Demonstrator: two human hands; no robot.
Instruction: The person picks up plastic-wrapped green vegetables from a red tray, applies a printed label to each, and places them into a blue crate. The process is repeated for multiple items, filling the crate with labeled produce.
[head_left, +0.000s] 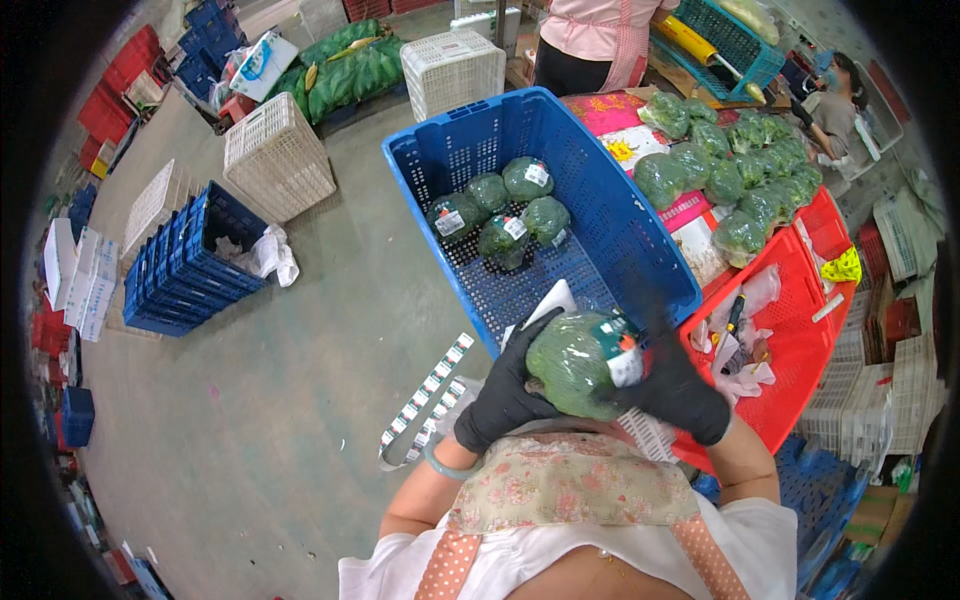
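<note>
A head of broccoli in clear plastic wrap (571, 365) is held between both my hands at the near end of a blue plastic crate (600, 217). My left hand (504, 390), in a black glove, grips its left side. On its right side lies my right hand (679, 390), also gloved in black and partly blurred, by a dark green and white label (622, 352). Several wrapped broccoli heads (527, 178) sit at the crate's far left, most with visible labels. A strip of labels (427, 394) hangs left of my left hand.
Several wrapped broccoli heads (724, 180) lie right of the crate. A red crate (795, 330) holds plastic scraps and a yellow-and-black handled tool (736, 311). Stacked blue crates (187, 262) and a white crate (277, 157) stand left. A person in a checked apron (592, 37) stands beyond; another (832, 112) is at right.
</note>
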